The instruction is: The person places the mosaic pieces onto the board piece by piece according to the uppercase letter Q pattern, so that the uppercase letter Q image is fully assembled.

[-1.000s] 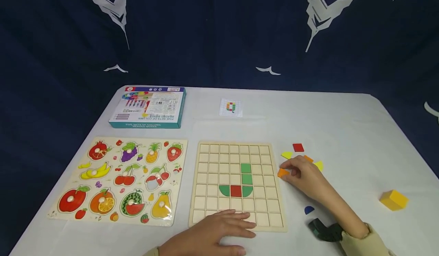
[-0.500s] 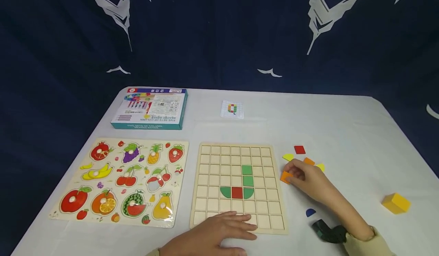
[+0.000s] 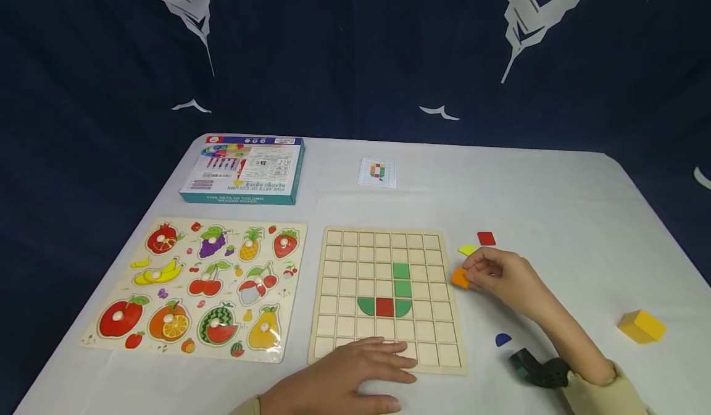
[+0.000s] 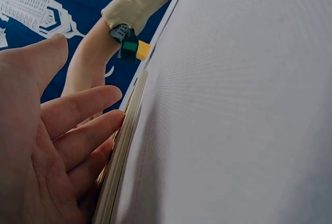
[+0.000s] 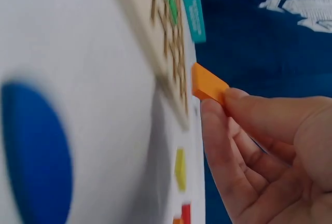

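Note:
An orange square tile [image 3: 460,277] is pinched between the thumb and fingertips of my right hand [image 3: 504,279], just off the right edge of a wooden grid board [image 3: 331,326]. The right wrist view shows that orange tile [image 5: 208,84] held above the table. My left hand [image 3: 347,372] rests on the board's near edge, fingers spread and nearly straight; in the left wrist view its fingertips [image 4: 115,117] touch the board's side. Set in the grid are two green squares [image 3: 402,280], a red square [image 3: 384,307] and two green quarter-rounds [image 3: 366,306].
Right of the board lie a red tile [image 3: 486,238], a yellow piece [image 3: 468,250] and a blue half-round [image 3: 502,339]. A yellow block [image 3: 642,326] sits farther right. A fruit puzzle [image 3: 194,291] and a box [image 3: 241,171] occupy the left. A pattern card [image 3: 378,173] lies behind the board.
My right hand has kept its pinch on the orange tile and shifted only slightly. My left hand has stayed on the board. The head view has tilted a little.

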A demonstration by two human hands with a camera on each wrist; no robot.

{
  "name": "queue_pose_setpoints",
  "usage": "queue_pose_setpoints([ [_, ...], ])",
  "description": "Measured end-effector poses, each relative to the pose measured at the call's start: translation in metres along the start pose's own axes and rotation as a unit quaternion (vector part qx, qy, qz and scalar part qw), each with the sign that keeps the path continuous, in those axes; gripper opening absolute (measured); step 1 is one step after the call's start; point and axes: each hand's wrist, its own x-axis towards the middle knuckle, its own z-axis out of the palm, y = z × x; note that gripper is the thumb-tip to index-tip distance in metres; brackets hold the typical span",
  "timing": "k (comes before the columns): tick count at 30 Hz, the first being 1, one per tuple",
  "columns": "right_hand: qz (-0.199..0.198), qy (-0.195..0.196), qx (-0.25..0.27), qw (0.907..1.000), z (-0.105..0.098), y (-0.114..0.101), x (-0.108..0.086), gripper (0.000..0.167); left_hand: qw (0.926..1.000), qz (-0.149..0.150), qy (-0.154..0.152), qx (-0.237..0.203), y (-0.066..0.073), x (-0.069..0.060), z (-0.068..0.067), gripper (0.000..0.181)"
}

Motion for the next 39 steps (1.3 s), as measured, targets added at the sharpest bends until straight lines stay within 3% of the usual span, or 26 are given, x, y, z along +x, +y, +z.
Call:
queue_pose_setpoints([
  [5,-0.009,-0.005,0.065,0.9978,0.016,-0.020,0.016,0.011,0.9991,0.017,0.026,0.029,0.001,-0.001,0.000,0.038],
  [9,-0.051,-0.019,0.073,0.9959,0.041,-0.041,0.032,0.011,0.9985,0.023,0.032,0.038,0.002,-0.001,0.000,0.038],
  [13,-0.087,-0.061,0.083,0.9909,0.067,-0.056,0.047,0.010,0.9988,0.022,0.030,0.031,0.002,0.000,0.001,0.037],
  [17,-0.091,-0.111,0.096,0.9850,0.084,-0.063,0.059,0.007,0.9986,0.025,0.033,0.034,0.001,0.000,0.002,0.037],
  [25,-0.133,-0.121,0.020,0.9836,0.093,-0.067,0.062,0.014,0.9984,0.027,0.033,0.037,0.001,0.000,0.002,0.037],
  [31,-0.153,-0.105,-0.024,0.9823,0.096,-0.070,0.060,0.019,0.9988,0.025,0.027,0.032,0.002,0.000,0.000,0.037],
  [39,-0.164,-0.094,-0.066,0.9797,0.095,-0.070,0.057,0.008,0.9992,0.020,0.025,0.022,0.002,0.000,0.000,0.037],
])
